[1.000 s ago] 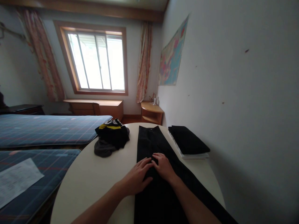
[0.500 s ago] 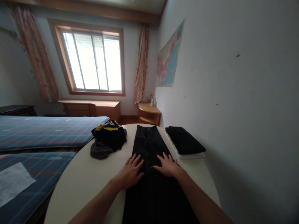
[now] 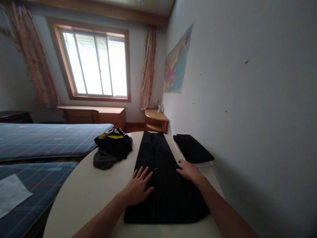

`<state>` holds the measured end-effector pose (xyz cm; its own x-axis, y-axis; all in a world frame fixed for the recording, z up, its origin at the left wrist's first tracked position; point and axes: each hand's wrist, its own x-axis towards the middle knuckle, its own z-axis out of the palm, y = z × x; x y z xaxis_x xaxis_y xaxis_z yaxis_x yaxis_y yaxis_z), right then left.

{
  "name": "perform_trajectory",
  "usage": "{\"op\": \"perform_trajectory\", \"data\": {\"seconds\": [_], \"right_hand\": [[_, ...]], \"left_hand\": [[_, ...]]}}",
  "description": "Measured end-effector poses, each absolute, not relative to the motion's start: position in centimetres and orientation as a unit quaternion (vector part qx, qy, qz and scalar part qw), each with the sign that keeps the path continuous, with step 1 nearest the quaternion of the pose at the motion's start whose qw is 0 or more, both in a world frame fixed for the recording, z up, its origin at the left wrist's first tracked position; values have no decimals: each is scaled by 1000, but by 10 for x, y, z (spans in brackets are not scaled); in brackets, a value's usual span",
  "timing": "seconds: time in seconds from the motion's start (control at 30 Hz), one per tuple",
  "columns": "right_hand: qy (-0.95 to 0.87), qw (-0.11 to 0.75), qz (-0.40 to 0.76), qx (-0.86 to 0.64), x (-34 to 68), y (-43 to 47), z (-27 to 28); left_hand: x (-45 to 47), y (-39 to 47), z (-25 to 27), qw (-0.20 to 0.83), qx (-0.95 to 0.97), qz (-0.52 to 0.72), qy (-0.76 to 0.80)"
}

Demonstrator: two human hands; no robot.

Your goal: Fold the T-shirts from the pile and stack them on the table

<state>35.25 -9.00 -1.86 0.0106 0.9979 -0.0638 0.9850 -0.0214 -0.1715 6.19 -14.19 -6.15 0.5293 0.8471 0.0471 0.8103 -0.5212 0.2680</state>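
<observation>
A long black garment (image 3: 160, 198) with a small white mark lies lengthwise on the round cream table (image 3: 81, 195). Its kind is unclear from this view. My left hand (image 3: 138, 186) rests flat on its left side, fingers spread. At the right edge of the cloth, my right hand (image 3: 189, 170) has its fingers bent in and closed on the fabric; the exact grip is partly hidden. Just beyond that hand sits a folded black cloth (image 3: 193, 148) on top of something white. A crumpled pile of dark clothes (image 3: 114, 145), with a yellow patch, lies at the far left of the table.
Two plaid mattresses (image 3: 54, 138) stand left of the table, the nearer one with a white sheet of paper (image 3: 12, 195) on it. A bare wall (image 3: 247, 132) runs close along the right side. Wooden furniture (image 3: 111, 115) stands under the window.
My right hand has moved from the middle of the garment to its right edge, its fingers now bent. The garment has shifted slightly away from me, and its near hem now shows.
</observation>
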Motion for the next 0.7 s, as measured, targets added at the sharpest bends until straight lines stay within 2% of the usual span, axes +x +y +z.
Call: {"op": "perform_trajectory", "data": {"seconds": [0.1, 0.2, 0.3, 0.4, 0.47, 0.53, 0.7], "right_hand": [[-700, 12, 91, -708, 364, -101, -15], [-699, 24, 106, -707, 366, -109, -10], [-694, 95, 141, -700, 360, -115, -3], [-731, 168, 226, -622, 348, -126, 7], [-751, 187, 275, -570, 338, -137, 13], [-757, 170, 295, -557, 328, -149, 17], [-737, 39, 299, -605, 318, -172, 23]], "left_hand": [[63, -143, -57, 111, 866, 71, 482], [64, -145, -55, 108, 865, 62, 485], [64, -145, -56, 104, 865, 66, 487], [65, -144, -58, 102, 864, 69, 488], [65, -143, -60, 102, 864, 69, 488], [64, -143, -62, 101, 864, 73, 488], [62, -140, -68, 93, 867, 87, 482]]}}
